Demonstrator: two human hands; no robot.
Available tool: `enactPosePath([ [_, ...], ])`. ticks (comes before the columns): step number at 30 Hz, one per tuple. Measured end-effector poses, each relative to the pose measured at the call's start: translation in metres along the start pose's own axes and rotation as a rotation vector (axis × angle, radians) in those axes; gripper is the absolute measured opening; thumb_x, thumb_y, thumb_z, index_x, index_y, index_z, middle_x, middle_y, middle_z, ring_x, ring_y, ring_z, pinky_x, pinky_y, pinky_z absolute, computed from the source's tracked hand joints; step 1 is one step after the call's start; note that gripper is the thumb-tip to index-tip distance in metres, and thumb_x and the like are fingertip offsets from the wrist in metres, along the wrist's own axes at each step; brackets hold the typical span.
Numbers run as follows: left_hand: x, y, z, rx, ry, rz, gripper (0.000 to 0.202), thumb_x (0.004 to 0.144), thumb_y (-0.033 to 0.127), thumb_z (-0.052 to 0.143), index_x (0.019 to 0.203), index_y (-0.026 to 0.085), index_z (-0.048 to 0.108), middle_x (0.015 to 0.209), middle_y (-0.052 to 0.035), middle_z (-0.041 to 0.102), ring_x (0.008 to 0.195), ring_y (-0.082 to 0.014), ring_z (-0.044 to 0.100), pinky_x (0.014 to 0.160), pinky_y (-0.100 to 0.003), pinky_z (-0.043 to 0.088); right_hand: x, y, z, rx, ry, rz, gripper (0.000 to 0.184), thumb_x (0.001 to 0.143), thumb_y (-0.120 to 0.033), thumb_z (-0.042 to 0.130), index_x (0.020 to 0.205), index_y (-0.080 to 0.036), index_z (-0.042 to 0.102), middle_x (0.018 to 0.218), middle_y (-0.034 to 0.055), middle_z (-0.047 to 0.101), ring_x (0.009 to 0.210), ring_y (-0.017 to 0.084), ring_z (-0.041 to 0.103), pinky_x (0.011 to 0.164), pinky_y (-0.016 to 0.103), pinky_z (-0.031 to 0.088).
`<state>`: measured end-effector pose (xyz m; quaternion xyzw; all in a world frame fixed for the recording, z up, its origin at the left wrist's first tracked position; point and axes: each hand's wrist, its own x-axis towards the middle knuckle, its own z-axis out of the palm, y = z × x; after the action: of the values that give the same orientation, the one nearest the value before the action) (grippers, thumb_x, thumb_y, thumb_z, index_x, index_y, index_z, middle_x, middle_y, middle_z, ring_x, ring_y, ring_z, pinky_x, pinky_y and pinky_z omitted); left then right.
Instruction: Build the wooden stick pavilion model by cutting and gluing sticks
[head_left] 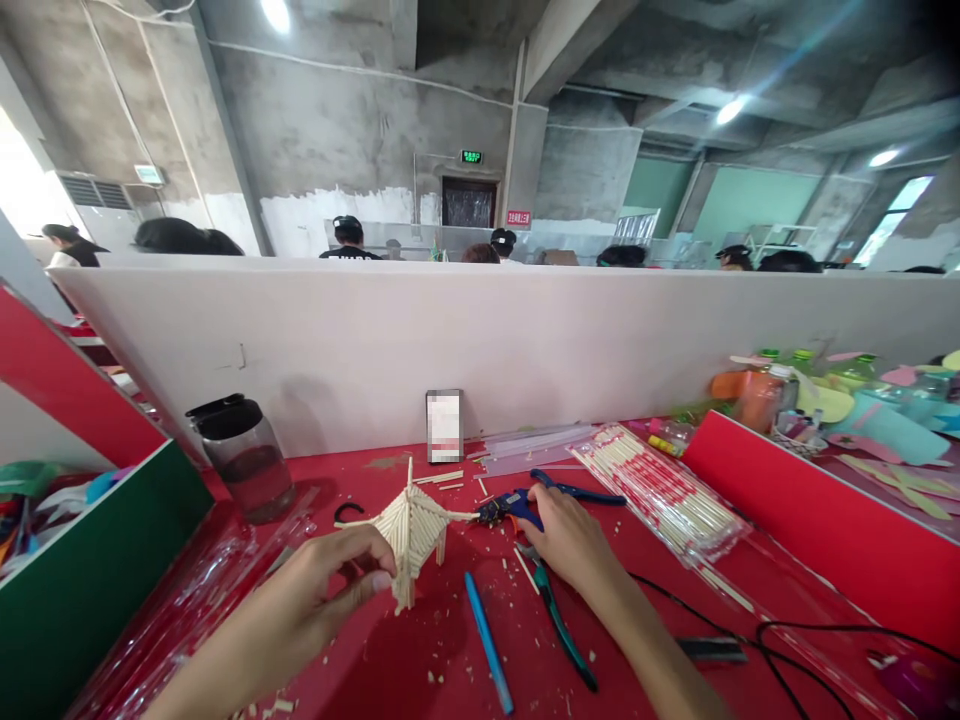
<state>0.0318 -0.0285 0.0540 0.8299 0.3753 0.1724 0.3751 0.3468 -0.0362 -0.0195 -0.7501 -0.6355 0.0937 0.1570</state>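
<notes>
A small house-like model of pale wooden sticks (415,528) stands on the red tabletop, with a peaked, slatted roof and stick legs. My left hand (341,578) pinches its near corner between thumb and fingers. Closed around a blue tool (523,508) is my right hand (561,525), which partly hides it. This tool has a dark nose and a bit of orange; its nose meets the end of a stick jutting from the model's right side. Blue handles (589,494) lie just behind that hand. Green-handled pliers (559,620) and a blue pen (487,640) lie nearer me.
A phone (445,428) leans on the white partition (360,350). At left stands a dark-lidded jug (244,460); at right lie bagged sticks (660,490) and a black cable (720,630). Stick scraps litter the table. Red (817,520) and green (112,590) boards flank it. People sit beyond the partition.
</notes>
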Motion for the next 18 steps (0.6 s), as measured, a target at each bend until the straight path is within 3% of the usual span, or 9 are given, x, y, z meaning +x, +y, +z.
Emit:
enactPosePath([
  [4, 0.001, -0.016, 0.003, -0.059, -0.002, -0.006, 0.026, 0.105, 0.042, 0.048, 0.096, 0.025, 0.066, 0.097, -0.0031, 0.071, 0.089, -0.0216, 0.063, 0.079, -0.029, 0.045, 0.011, 0.024, 0.017, -0.139, -0.061, 0.014, 0.022, 0.093, -0.018, 0.066, 0.114, -0.012, 0.068, 0.113, 0.0206, 0.074, 0.114, 0.037, 0.067, 0.089, 0.038, 0.049],
  [9, 0.000, -0.029, 0.005, -0.068, 0.007, -0.024, 0.023, 0.106, 0.041, 0.047, 0.104, 0.026, 0.064, 0.104, -0.0033, 0.071, 0.097, -0.0223, 0.064, 0.084, -0.029, 0.046, 0.011, 0.026, 0.023, -0.198, -0.092, -0.030, 0.021, 0.099, -0.018, 0.058, 0.115, -0.014, 0.070, 0.117, 0.0174, 0.074, 0.113, 0.031, 0.069, 0.091, 0.034, 0.049],
  [18, 0.000, -0.014, 0.001, -0.091, -0.011, -0.010, 0.026, 0.106, 0.044, 0.048, 0.097, 0.027, 0.065, 0.095, 0.0001, 0.069, 0.090, -0.0201, 0.063, 0.082, -0.027, 0.044, 0.006, 0.021, 0.025, -0.240, -0.051, 0.008, 0.024, 0.099, -0.016, 0.057, 0.117, -0.014, 0.072, 0.125, 0.0203, 0.068, 0.111, 0.033, 0.069, 0.088, 0.035, 0.051],
])
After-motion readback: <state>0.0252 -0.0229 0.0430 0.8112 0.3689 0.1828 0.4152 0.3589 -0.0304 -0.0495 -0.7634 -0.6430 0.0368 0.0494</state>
